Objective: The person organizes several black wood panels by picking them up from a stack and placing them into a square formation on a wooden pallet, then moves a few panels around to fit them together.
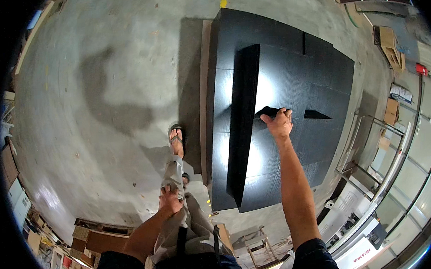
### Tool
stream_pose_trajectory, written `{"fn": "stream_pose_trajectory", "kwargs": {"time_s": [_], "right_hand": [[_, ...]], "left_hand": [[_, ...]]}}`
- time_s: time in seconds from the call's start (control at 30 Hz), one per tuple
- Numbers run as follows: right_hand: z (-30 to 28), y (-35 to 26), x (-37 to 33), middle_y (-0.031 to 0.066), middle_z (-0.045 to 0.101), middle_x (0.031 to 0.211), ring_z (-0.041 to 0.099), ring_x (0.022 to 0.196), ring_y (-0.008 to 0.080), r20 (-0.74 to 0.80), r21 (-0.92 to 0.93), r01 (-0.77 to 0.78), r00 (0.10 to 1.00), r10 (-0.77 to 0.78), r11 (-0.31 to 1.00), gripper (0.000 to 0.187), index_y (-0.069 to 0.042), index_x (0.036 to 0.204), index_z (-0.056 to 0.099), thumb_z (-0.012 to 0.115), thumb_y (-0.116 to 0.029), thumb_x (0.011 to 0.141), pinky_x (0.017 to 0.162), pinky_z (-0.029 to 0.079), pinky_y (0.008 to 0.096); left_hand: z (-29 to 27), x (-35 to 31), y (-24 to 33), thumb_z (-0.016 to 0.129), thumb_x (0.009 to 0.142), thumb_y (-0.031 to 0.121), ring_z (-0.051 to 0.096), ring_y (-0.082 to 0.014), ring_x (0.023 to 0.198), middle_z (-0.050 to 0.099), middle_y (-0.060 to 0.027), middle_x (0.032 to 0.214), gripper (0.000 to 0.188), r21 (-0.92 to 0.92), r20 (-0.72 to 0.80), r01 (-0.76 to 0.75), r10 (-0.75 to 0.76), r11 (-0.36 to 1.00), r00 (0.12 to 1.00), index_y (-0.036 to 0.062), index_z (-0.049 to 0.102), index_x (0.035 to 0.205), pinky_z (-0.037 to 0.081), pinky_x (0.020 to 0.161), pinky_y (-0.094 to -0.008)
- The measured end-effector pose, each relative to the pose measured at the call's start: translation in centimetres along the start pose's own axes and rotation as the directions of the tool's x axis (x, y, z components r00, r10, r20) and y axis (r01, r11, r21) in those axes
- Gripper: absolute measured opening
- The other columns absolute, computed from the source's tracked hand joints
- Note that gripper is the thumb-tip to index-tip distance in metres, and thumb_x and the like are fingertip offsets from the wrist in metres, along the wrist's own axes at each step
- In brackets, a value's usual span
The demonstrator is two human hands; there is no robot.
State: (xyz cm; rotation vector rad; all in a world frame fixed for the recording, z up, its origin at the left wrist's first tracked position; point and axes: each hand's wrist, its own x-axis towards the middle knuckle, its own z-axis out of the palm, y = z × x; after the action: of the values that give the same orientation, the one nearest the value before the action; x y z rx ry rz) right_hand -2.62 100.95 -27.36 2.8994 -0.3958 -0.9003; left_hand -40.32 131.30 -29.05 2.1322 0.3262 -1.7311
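Observation:
Large black wood-grain panels point(290, 77) lie stacked flat on the concrete floor ahead of me. My right hand point(278, 122) reaches out over them and its fingers are closed on a small black piece point(269, 111) at the panel surface. A long narrow black board point(242, 133) stands on edge along the stack's left part. My left hand point(169, 200) rests on my bent left knee, fingers curled on the light trouser leg point(174, 175). My sandalled foot point(176, 139) stands on the floor just left of the stack.
Grey concrete floor point(106, 101) spreads to the left. Cardboard boxes point(87, 238) are piled at lower left. A metal frame and glazed wall point(397, 159) run along the right. More cardboard point(390, 45) lies at upper right, and a small wooden stool point(258, 246) stands below the stack.

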Motion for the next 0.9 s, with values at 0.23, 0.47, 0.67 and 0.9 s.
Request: {"fn": "stream_pose_trajectory", "kwargs": {"time_s": [0.23, 0.47, 0.67, 0.9], "right_hand": [[0.4, -1.5, -0.2, 0.0333, 0.021, 0.141, 0.022, 0.133, 0.0417, 0.019, 0.027, 0.0, 1.0, 0.0, 1.0, 0.097, 0.012, 0.135, 0.024, 0.069, -0.048, 0.073, 0.105, 0.028, 0.0471], [-0.9, -0.5, -0.4, 0.0331, 0.021, 0.14, 0.023, 0.133, 0.0414, 0.032, 0.066, -0.093, 0.995, 0.091, 0.994, 0.098, 0.015, 0.133, 0.025, 0.073, -0.044, 0.071, 0.106, 0.026, 0.0464], [-1.7, -2.6, -0.3, 0.032, 0.012, 0.145, 0.014, 0.136, 0.0415, 0.155, 0.12, -0.121, 0.983, 0.102, 0.985, 0.1, 0.012, 0.137, 0.019, 0.071, -0.043, 0.072, 0.108, 0.021, 0.0478], [1.3, 0.3, -1.5, 0.0301, 0.01, 0.146, 0.013, 0.136, 0.0418, 0.186, 0.083, -0.202, 0.965, 0.184, 0.976, 0.106, 0.009, 0.139, 0.019, 0.073, -0.049, 0.068, 0.107, 0.024, 0.0469]], "left_hand": [[0.9, 3.0, -5.3, 0.063, 0.075, 0.045, 0.024, -0.0426, 0.127, 0.023, -0.0193, 0.14, 0.068, 0.081, -0.046, -0.068, 0.072, 0.994, 0.996, 0.0182, 0.04, 0.134, 0.033, 0.1, -0.0546], [-16.2, 4.6, -5.2, 0.065, 0.077, 0.04, 0.048, -0.0365, 0.113, 0.05, -0.0211, 0.122, 0.062, -0.127, -0.472, -0.363, 0.266, 0.923, 0.84, 0.0057, 0.049, 0.126, 0.041, 0.092, -0.0424], [-30.8, 1.3, -12.6, 0.062, 0.08, 0.032, 0.051, -0.019, 0.077, 0.058, -0.0059, 0.086, 0.045, -0.748, -0.377, -0.152, -0.225, 0.647, 0.899, -0.0006, 0.057, 0.11, 0.043, 0.071, -0.033], [-44.5, -1.4, -15.4, 0.064, 0.081, 0.036, 0.055, -0.0217, 0.08, 0.057, -0.0098, 0.089, 0.046, -0.767, -0.076, 0.202, -0.398, 0.609, 0.914, -0.0011, 0.056, 0.108, 0.046, 0.068, -0.0378]]}}
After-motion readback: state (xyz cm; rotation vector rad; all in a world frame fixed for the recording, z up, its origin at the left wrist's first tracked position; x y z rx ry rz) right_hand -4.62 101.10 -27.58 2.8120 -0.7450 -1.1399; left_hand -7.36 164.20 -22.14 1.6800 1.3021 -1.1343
